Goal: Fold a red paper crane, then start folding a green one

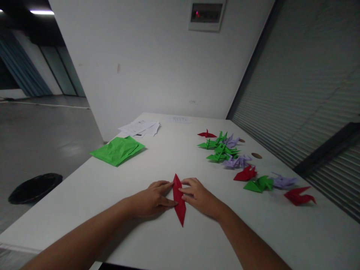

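Note:
A narrow, diamond-shaped folded red paper (pixel 179 195) lies flat on the white table, its points facing away from and toward me. At its left edge, my left hand (pixel 153 199) holds it down, index fingertip near the upper part and thumb lower on the paper. My right hand (pixel 200 197) touches the right edge with fingers outstretched and parted. Paper cranes lie to the right: a red crane (pixel 299 195) nearest, then a green crane (pixel 260 183), a purple crane (pixel 283 181) and another red crane (pixel 245 173).
Farther back on the right, several green cranes (pixel 222 150) and purple cranes (pixel 237 162) crowd together near a red one (pixel 207 134). Green paper sheets (pixel 118 150) lie at the left edge, with printed papers (pixel 140 128) behind. A black bin (pixel 35 188) stands on the floor.

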`<state>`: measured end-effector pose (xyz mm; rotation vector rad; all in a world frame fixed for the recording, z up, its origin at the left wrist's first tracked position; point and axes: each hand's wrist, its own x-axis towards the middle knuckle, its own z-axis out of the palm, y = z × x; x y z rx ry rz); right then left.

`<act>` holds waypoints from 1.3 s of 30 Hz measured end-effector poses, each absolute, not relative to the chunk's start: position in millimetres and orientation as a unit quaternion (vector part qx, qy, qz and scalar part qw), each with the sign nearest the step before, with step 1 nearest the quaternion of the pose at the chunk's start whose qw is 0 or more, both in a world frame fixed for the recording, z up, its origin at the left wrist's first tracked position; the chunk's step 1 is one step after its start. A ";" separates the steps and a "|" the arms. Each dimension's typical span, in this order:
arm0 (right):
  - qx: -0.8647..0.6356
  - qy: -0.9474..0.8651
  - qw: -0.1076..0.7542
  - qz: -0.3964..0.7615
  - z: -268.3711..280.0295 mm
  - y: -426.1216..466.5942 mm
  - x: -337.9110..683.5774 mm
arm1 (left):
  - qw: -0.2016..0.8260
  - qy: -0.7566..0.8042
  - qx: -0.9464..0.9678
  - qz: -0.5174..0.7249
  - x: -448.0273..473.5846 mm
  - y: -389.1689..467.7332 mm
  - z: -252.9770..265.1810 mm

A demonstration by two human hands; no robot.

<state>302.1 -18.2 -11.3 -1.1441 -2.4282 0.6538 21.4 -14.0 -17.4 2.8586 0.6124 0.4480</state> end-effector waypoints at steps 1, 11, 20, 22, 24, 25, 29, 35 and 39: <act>-0.415 -0.858 0.198 0.230 -13.3 -17.0 299.9 | 0.091 0.209 0.963 0.147 21.6 -14.2 -17.2; -0.587 -0.770 0.205 0.142 -29.6 -13.4 277.2 | 0.098 0.211 0.956 0.179 24.3 -17.7 -13.2; -0.613 -0.749 0.206 0.144 -30.5 -12.4 266.2 | 0.075 0.218 0.959 0.163 26.6 -20.9 -8.8; -0.612 -0.749 0.210 0.143 -29.9 -13.1 264.6 | 0.069 0.215 0.960 0.166 27.6 -21.1 -8.5; -0.611 -0.750 0.205 0.152 -29.1 -14.0 262.5 | 0.065 0.217 0.960 0.163 28.4 -21.1 -8.5; -0.608 -0.751 0.204 0.159 -28.8 -14.5 261.5 | 0.066 0.218 0.960 0.161 28.7 -20.9 -8.7; -0.574 -0.750 0.269 0.189 -28.4 -13.6 259.3 | 0.104 0.228 0.952 0.176 28.6 -18.2 -10.3; -0.539 -0.667 0.438 0.269 -28.4 -5.9 260.9 | 0.246 0.258 0.892 0.278 34.7 -8.3 -12.8; -0.499 -0.624 0.502 0.331 -25.2 -5.4 260.4 | 0.348 0.305 0.783 0.417 42.8 -2.5 -20.0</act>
